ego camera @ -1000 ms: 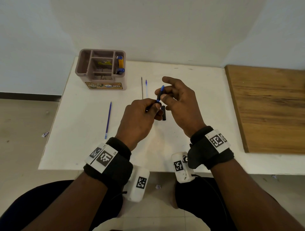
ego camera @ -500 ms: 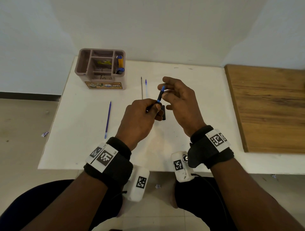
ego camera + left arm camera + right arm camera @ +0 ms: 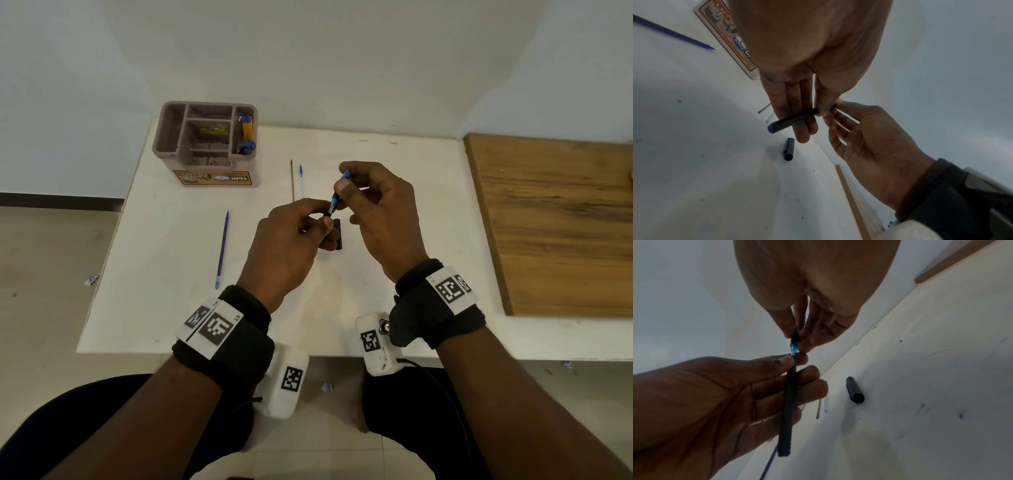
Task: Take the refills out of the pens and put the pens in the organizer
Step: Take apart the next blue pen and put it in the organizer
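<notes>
Left hand (image 3: 291, 240): fingers curled round slim black plastic pen barrel (image 3: 788, 410).
Right hand (image 3: 380, 212): pinches pen's blue tip section (image 3: 343, 178).
Black pen cap (image 3: 338, 234): on white table (image 3: 164, 274), mid-surface.

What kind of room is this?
Probably a plain desk setup: a white table against a bare wall, a brown plastic desk organizer, and loose pen refills.

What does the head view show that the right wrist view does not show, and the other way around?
Only the head view shows the organizer with two pens in its right compartment.

Only the right wrist view shows the full black barrel across the left hand's fingers.

Both show the left hand holding the barrel, the right hand pinching the blue tip section, the cap on the table, and loose refills.
</notes>
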